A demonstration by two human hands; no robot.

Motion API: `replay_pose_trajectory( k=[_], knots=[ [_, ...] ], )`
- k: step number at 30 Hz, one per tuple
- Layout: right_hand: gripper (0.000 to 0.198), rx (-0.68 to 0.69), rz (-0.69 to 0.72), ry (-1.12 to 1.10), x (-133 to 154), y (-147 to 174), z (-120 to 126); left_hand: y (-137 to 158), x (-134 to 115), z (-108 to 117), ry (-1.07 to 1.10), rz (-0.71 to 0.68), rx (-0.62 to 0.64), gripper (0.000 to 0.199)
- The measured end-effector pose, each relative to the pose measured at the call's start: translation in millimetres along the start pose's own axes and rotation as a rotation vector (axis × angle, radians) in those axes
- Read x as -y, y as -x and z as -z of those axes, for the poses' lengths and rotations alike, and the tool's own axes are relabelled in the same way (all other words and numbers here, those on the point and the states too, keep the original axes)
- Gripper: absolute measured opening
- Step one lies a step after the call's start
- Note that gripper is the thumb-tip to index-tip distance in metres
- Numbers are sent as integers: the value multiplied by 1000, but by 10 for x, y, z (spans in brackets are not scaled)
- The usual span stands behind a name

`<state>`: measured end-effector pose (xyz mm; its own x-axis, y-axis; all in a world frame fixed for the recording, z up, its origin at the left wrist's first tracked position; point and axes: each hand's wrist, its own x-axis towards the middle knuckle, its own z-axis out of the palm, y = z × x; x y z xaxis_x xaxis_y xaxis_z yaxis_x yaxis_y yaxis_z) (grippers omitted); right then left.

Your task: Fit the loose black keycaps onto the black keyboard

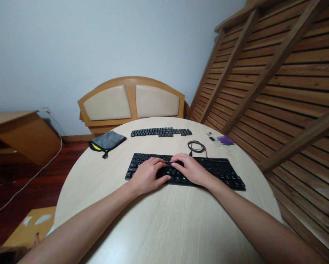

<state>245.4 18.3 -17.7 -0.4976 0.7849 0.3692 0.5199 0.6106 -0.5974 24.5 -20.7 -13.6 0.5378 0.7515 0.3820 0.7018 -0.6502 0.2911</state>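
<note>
A black keyboard (222, 172) lies on the round table; keycaps sit on some positions, while bare sockets show along the upper rows. Over its left-middle part rests my left hand (149, 174), fingers bent and thumb held apart, touching the keys. My right hand (190, 168) reaches in from the other side, with index finger and thumb close together at the middle keys. Whatever is between those fingertips is too small to make out. Behind the keyboard, loose black keycaps (161, 132) are laid out in rows.
A grey cloth (109, 141) with a yellow underside lies at the table's (153, 227) left. The keyboard's coiled cable (196, 146) sits behind it. Small tools (212, 139) and a purple item (226, 140) are at the right. A wooden slatted frame (277, 91) leans beside the table.
</note>
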Motion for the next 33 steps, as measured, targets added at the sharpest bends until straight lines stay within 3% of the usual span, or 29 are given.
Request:
replay_pose_trajectory(
  k=[18,26,33],
  knots=[
    [12,57,-9,64,46,44,-33,-6,-12,16,16,10,16,32],
    [11,81,-40,322,287,53,-9,-14,-29,32,26,7,15,29],
    [12,87,-75,344,330,51,9,-14,-14,15,16,13,18,31]
  ],
)
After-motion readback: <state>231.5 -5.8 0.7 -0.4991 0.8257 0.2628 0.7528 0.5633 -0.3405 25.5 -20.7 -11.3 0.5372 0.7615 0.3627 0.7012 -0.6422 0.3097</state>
